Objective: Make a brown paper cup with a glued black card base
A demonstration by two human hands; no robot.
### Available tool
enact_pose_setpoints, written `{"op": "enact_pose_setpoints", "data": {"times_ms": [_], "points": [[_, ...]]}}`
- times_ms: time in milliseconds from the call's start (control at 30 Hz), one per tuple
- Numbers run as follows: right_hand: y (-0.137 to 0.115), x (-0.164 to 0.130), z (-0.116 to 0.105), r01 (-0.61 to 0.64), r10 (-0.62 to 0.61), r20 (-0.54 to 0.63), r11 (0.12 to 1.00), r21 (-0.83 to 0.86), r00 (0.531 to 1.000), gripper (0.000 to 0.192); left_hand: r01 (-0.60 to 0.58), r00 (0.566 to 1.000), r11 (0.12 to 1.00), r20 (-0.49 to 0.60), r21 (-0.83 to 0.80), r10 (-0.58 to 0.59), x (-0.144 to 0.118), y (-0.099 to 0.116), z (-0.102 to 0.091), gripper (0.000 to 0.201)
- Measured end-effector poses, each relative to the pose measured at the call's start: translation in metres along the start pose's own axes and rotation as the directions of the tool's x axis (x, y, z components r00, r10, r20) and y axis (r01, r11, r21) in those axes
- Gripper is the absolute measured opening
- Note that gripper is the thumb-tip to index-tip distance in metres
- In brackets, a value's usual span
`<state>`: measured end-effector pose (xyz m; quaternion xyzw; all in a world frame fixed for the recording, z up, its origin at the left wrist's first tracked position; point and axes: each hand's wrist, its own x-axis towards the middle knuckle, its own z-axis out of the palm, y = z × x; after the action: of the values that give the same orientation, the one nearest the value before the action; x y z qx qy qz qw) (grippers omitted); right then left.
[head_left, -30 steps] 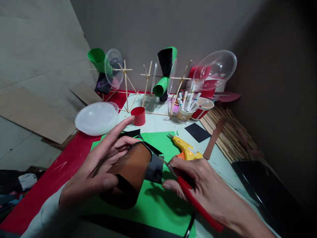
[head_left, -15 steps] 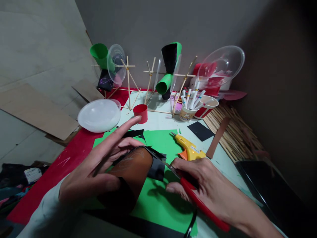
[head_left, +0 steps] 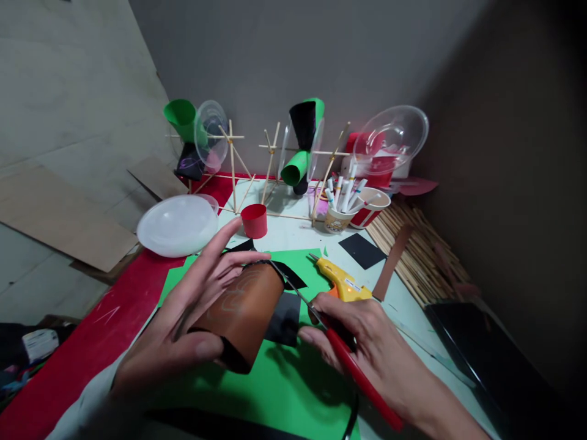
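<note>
My left hand (head_left: 190,318) grips a rolled tube of brown paper (head_left: 245,311), dark inside, with pale pencil marks on its side; the thumb is at the near end. In my right hand (head_left: 353,336) are red-handled scissors (head_left: 360,379), their blades at the tube's far rim. A black paper flap (head_left: 292,275) sticks out beside the blades. Under the tube lie a dark square of paper (head_left: 284,321) and a large green sheet (head_left: 298,379). A yellow glue gun (head_left: 343,281) rests just beyond my right hand.
A red paper ring (head_left: 254,222) and a white plastic bowl (head_left: 178,226) stand further back. Behind them is a stick frame (head_left: 233,165) with green and black cones (head_left: 302,125). Marker-filled cup (head_left: 339,220), bundled sticks (head_left: 403,250) and a black device (head_left: 477,354) are on the right.
The camera view has shifted slightly. The tube has tilted a little in my left hand, and a black flap now stands out from its far rim by the scissor blades.
</note>
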<state>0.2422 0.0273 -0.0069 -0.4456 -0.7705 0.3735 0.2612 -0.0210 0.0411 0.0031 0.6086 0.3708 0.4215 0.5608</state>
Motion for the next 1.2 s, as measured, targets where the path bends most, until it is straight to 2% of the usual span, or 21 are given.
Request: {"op": "enact_pose_setpoints", "data": {"times_ms": [100, 233, 333, 533, 733, 900, 1067, 1200], "points": [[0.000, 0.000, 0.001, 0.002, -0.001, -0.019, 0.999, 0.043, 1.000, 0.034, 0.004, 1.000, 0.999, -0.022, -0.050, -0.005, 0.001, -0.005, 0.003, 0.092], [0.000, 0.000, 0.001, -0.003, 0.003, -0.006, 1.000, -0.004, 1.000, 0.033, -0.011, 0.999, 0.997, -0.054, -0.078, 0.007, 0.004, -0.006, 0.002, 0.071], [0.001, 0.000, 0.002, -0.028, 0.029, 0.022, 0.999, -0.019, 0.999, 0.032, -0.017, 0.999, 0.999, -0.052, -0.047, 0.014, 0.006, -0.003, 0.000, 0.063], [0.000, 0.000, 0.001, -0.031, 0.035, 0.048, 0.996, -0.080, 0.998, 0.034, -0.014, 1.000, 0.999, -0.007, 0.038, 0.014, 0.005, -0.005, -0.003, 0.066], [-0.002, 0.001, -0.004, -0.007, 0.011, 0.078, 0.999, -0.053, 0.997, 0.032, 0.070, 0.996, 0.988, 0.051, 0.136, -0.078, -0.003, 0.006, -0.002, 0.065], [-0.003, -0.002, -0.005, -0.023, 0.031, 0.098, 0.997, -0.080, 0.995, 0.030, 0.074, 0.994, 0.993, 0.068, 0.092, -0.080, 0.003, 0.004, -0.006, 0.057], [-0.003, -0.003, -0.006, 0.015, -0.003, 0.122, 0.996, -0.094, 0.993, 0.029, 0.062, 0.998, 0.996, -0.007, 0.071, -0.062, 0.005, 0.003, -0.006, 0.065], [-0.002, -0.001, -0.009, -0.028, 0.046, 0.149, 0.992, -0.123, 0.988, 0.033, 0.029, 0.999, 0.998, 0.032, 0.064, -0.031, 0.000, 0.010, -0.004, 0.072]]}}
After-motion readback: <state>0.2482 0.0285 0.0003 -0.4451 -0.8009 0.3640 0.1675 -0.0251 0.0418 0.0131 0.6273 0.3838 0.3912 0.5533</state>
